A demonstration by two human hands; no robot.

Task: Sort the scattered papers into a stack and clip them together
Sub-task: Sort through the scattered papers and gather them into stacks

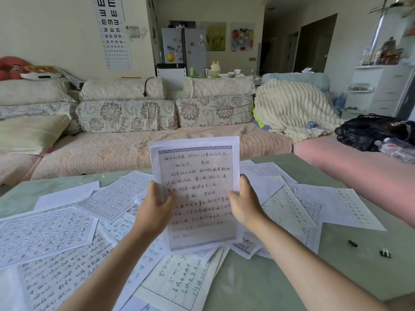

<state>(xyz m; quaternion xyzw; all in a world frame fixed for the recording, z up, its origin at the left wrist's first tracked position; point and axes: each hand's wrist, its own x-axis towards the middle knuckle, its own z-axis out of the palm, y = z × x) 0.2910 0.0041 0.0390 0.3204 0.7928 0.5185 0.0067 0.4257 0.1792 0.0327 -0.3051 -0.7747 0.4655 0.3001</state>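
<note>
I hold a thin stack of handwritten sheets (197, 176) upright above the table, with a second sheet's edge showing behind the front one. My left hand (152, 209) grips its left edge, thumb on the front. On the right edge, my right hand (244, 203) grips the same way. Several loose sheets (45, 234) lie scattered over the pale green table (280, 279), some gridded, some handwritten. Two small black clips lie on the table at the right, one clip (352, 243) nearer the papers and the other clip (385, 253) farther right.
A floral sofa (125, 115) stands just behind the table, with a cream blanket (292, 106) and a dark bag (372, 131) to the right. A plastic bottle (395, 149) lies by the bag.
</note>
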